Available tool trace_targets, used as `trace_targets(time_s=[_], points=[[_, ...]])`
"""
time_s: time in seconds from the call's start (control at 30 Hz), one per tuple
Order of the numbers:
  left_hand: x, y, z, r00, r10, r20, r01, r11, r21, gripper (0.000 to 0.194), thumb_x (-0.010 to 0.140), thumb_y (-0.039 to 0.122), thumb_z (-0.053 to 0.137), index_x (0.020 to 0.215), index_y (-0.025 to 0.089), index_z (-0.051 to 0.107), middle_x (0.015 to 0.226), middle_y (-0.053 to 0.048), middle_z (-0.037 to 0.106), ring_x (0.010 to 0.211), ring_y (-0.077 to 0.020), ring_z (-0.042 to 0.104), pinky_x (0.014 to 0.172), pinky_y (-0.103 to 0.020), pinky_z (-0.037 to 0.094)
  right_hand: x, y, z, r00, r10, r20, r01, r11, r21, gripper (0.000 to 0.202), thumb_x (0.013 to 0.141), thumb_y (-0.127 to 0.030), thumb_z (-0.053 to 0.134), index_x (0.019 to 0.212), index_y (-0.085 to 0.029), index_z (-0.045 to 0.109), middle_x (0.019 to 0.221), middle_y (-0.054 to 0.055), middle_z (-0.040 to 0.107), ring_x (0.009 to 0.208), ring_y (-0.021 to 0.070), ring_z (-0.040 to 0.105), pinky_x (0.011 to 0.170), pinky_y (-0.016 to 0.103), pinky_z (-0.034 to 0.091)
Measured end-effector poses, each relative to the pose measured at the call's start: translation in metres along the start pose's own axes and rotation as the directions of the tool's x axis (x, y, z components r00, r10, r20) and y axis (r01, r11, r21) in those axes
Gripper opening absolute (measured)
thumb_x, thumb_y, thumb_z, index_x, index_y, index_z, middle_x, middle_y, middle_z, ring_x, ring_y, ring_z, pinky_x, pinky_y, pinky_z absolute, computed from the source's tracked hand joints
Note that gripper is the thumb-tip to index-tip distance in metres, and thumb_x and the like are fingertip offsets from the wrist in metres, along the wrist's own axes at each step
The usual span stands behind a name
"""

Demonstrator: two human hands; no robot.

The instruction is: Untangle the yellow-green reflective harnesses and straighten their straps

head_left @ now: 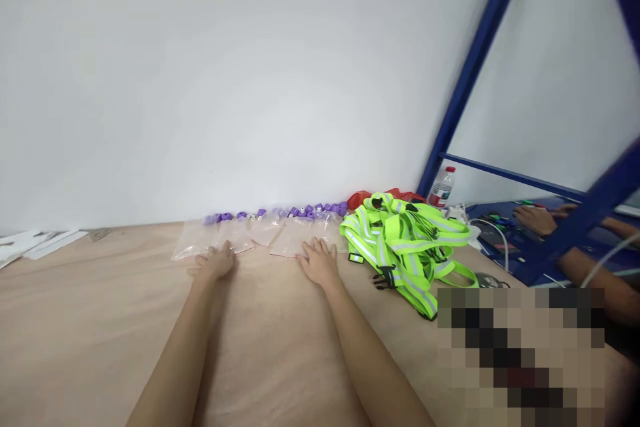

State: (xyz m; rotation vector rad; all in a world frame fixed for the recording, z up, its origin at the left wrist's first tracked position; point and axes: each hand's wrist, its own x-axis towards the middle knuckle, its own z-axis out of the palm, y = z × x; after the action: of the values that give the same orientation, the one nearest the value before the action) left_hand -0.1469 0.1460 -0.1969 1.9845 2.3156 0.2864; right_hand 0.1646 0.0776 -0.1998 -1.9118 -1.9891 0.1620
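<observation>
Several clear plastic bags (195, 240) lie in a row on the beige cloth (270, 333), near the wall. Small purple pieces (300, 212) are lined up at and behind the bags' far ends; whether they are inside is hard to tell. My left hand (215, 263) rests palm down at the near edge of the left bags, fingers apart. Fingers spread, my right hand (319, 261) lies flat at the near edge of the bags further right. Neither hand grips anything. To the right of my right hand is a heap of neon green reflective straps (405, 240) with black buckles.
White papers (53, 243) lie at the far left. Behind the straps is something red (360, 199), with a red-capped bottle (443, 187) nearby. A blue frame (475, 67) stands at the right; beyond it another person's hands (535, 221) are over a blue surface with cables.
</observation>
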Motion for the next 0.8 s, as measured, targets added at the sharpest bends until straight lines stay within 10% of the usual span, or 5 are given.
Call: trace_targets(time_s=[0.3,0.8], points=[[-0.022,0.02,0.002,0.983,-0.176,-0.052,0.17,0.98,-0.104,0.083,0.093,0.065,0.023,0.159,0.016,0.028,0.165,-0.028,0.014,0.148,-0.0538,0.019,0.106,-0.079,0.019,-0.001,0.0,-0.008,0.975,0.022,-0.223,-0.016,1.0,0.025,0.047,0.104,-0.045,0.034,0.144,-0.025,0.05,0.156,0.009,0.045,0.148,0.0246,0.031,0.122,0.054,0.012],[-0.041,0.012,-0.002,0.996,-0.034,-0.08,0.027,0.996,-0.088,0.076,0.096,0.058,0.023,0.16,0.018,0.024,0.168,-0.021,0.01,0.152,-0.045,0.014,0.112,-0.071,0.02,-0.004,0.037,-0.021,0.966,0.005,-0.259,-0.017,0.999,-0.042,0.043,0.1,-0.028,0.044,0.139,-0.015,0.054,0.148,0.017,0.052,0.137,0.0287,0.044,0.114,0.043,0.033]])
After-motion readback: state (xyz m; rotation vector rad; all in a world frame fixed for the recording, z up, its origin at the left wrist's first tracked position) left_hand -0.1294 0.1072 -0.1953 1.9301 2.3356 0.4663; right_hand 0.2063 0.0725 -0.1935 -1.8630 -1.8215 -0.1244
